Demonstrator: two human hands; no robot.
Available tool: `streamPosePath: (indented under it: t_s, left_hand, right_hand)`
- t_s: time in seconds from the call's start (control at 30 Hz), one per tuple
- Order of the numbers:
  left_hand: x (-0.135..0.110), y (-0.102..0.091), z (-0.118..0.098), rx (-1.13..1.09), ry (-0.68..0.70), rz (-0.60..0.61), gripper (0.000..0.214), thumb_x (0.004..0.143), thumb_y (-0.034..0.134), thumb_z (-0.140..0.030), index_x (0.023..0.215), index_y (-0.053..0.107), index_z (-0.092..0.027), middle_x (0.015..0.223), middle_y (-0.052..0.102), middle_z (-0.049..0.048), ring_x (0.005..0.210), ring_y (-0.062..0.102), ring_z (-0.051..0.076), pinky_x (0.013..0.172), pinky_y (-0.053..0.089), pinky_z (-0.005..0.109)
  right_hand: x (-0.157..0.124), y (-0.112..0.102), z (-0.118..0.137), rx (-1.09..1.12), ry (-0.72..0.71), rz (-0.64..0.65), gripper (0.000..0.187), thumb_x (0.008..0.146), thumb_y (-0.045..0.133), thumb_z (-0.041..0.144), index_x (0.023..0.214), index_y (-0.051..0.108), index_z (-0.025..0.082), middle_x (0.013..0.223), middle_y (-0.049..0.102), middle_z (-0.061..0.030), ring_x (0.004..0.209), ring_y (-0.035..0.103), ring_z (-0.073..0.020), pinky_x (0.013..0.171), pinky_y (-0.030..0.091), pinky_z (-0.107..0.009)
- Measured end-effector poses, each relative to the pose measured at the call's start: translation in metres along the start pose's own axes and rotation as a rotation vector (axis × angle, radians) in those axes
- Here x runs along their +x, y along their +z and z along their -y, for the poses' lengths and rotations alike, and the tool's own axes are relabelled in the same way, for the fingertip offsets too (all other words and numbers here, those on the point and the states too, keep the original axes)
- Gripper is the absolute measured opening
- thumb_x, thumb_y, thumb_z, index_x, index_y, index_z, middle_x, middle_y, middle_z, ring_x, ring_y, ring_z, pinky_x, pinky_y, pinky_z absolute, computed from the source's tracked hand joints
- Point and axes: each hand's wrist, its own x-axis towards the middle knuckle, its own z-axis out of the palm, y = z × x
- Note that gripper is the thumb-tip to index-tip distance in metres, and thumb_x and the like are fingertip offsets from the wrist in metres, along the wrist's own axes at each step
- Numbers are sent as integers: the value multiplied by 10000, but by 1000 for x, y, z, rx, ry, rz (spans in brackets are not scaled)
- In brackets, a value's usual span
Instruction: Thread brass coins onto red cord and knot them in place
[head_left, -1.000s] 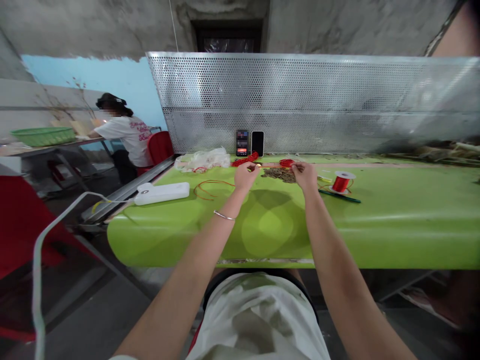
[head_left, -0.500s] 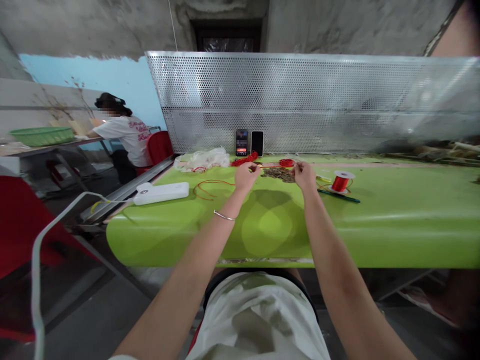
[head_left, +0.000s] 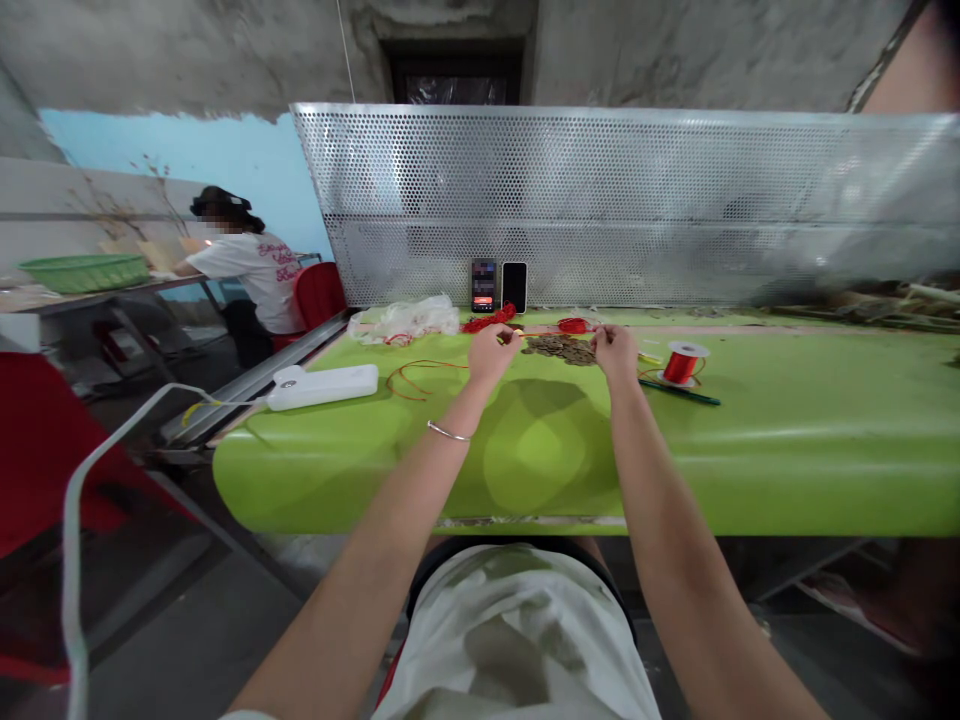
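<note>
Apparently unfinished, the red cord (head_left: 538, 333) stretches between my left fingers (head_left: 507, 341) and right fingers (head_left: 602, 342), pinched closed on it; coin-like discs (head_left: 559, 348) lie loose.

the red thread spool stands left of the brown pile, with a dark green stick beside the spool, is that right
Not quite: the head view shows the red thread spool standing right of the brown pile. The dark green stick does lie beside it.
</note>
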Motion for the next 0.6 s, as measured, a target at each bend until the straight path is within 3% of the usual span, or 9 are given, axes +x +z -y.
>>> streamPosePath:
  t_s: [0.17, 0.47, 0.6]
  left_hand:
    - [4, 4, 6, -76, -16, -6, 155, 814, 599, -280, 741, 677, -168, 743, 689, 47, 678, 594, 150, 656, 426, 261]
    - [5, 4, 8, -85, -24, 14, 155, 801, 606, -275, 738, 682, -155, 727, 686, 47, 655, 590, 147, 642, 413, 261]
    - [5, 5, 10, -80, -38, 15, 149, 798, 597, -261, 732, 679, -156, 743, 694, 53, 667, 595, 147, 650, 417, 260]
  right_hand:
    - [2, 3, -4, 7, 68, 72, 159, 850, 472, 216, 750, 588, 173, 669, 634, -45, 619, 592, -184, 682, 450, -317]
    - [9, 4, -13, -37, 14, 9, 155, 798, 498, 211, 816, 643, 160, 800, 683, -83, 741, 634, -210, 803, 480, -374]
    - [11, 6, -11, 124, 104, 55, 147, 782, 532, 239, 733, 648, 163, 751, 678, -73, 725, 641, -202, 716, 510, -337]
